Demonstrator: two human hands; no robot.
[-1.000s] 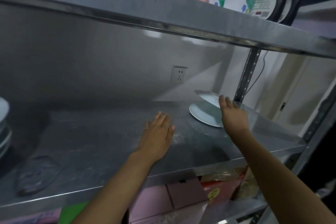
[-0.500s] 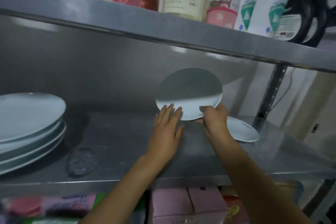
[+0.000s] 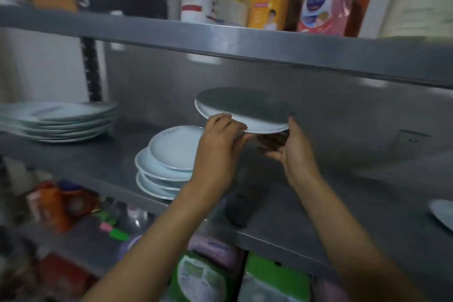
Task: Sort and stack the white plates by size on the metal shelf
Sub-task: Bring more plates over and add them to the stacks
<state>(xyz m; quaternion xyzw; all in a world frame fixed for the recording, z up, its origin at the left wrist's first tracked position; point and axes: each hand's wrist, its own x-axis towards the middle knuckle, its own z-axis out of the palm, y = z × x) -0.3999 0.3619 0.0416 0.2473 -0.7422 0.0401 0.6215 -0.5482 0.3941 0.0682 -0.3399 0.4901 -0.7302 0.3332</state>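
A small white plate (image 3: 245, 110) hangs level above the metal shelf (image 3: 98, 159), held between both hands. My left hand (image 3: 218, 144) grips its near left rim with curled fingers. My right hand (image 3: 291, 152) supports the right rim from below, thumb along the edge. Just left of and below the held plate, a stack of small white plates (image 3: 166, 167) sits on the shelf. Farther left lies a stack of large white plates (image 3: 58, 117). Another white plate (image 3: 443, 213) shows at the right edge.
The upper shelf (image 3: 245, 44) carries bottles, pouches and boxes close above the held plate. A dark smudge (image 3: 241, 206) marks the shelf near its front edge. Packages and bottles fill the lower shelf (image 3: 98, 228).
The plate has travelled left with both hands, from near the right-hand plate to beside the small stack, and tipped from upright to level. The view has swung left.
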